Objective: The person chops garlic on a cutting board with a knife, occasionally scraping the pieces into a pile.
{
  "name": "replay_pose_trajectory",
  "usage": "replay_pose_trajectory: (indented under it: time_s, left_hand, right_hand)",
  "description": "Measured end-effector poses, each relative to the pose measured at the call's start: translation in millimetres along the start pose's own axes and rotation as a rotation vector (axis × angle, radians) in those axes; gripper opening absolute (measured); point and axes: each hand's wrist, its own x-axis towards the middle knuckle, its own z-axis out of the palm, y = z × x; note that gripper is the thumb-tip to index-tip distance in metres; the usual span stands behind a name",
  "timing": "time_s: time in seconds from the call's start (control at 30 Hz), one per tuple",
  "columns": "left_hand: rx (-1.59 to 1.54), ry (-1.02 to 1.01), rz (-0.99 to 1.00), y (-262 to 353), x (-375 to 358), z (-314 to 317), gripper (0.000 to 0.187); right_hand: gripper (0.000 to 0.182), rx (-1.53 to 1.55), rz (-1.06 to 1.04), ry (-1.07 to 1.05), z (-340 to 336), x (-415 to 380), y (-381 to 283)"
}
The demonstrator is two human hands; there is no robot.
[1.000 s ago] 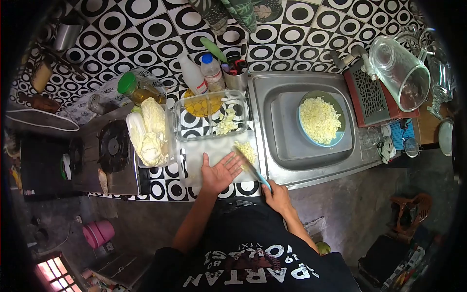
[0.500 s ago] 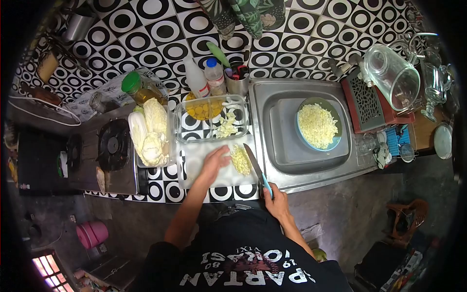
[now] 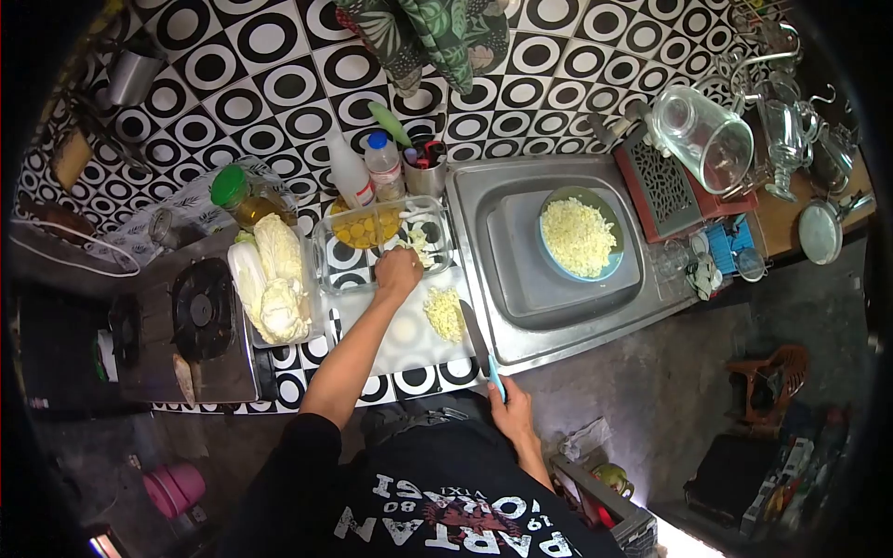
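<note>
My left hand (image 3: 398, 272) is at the front edge of a divided glass dish (image 3: 349, 285), its fingers bent down over the compartment with pale cut pieces (image 3: 420, 244); its fingertips are hidden. Orange slices (image 3: 358, 226) fill part of the other side. My right hand (image 3: 511, 409) is closed round the blue handle of a knife (image 3: 477, 337), whose blade lies along the right edge of the white cutting board (image 3: 383, 342). Left of the blade is a heap of finely chopped pale vegetable (image 3: 445, 314).
A bowl of chopped vegetable (image 3: 579, 237) stands in the steel sink (image 3: 502, 307). Cabbage and cauliflower (image 3: 284, 312) fill a container at left, beside the stove (image 3: 149, 325). Bottles (image 3: 382, 166) and a utensil cup (image 3: 427, 177) stand behind the dish.
My left hand has moved from above the board, beside the chopped heap, up to the glass dish. My right hand still holds the knife, blade near the heap. The whole view has shifted.
</note>
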Motion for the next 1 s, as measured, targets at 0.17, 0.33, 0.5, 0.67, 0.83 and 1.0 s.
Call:
replay_pose_trajectory:
  time_s: [0.17, 0.33, 0.5, 0.67, 0.83, 1.0]
  left_hand:
    - [-0.305, 0.123, -0.015, -7, -3, -12, 0.015]
    - [-0.597, 0.322, -0.053, -26, -14, -22, 0.015]
    - [-0.715, 0.426, -0.134, -73, -35, -13, 0.024]
    - [-0.338, 0.339, -0.062, -114, -28, -21, 0.021]
    - [-0.029, 0.124, -0.085, -106, -26, -30, 0.013]
    - [-0.178, 0.366, -0.002, -106, -26, -35, 0.011]
  right_hand:
    - [0.024, -0.046, -0.079, 0.077, 8, -14, 2]
    - [0.024, -0.043, 0.009, 0.011, 9, -15, -13]
    - [0.026, -0.016, -0.028, 0.018, 20, -13, -15]
    - [0.027, -0.091, -0.028, -0.078, 28, -14, -32]
    - [0.027, -0.095, -0.155, -0.068, 39, -15, -30]
    - [0.028, -0.091, -0.049, -0.089, 35, -15, -32]
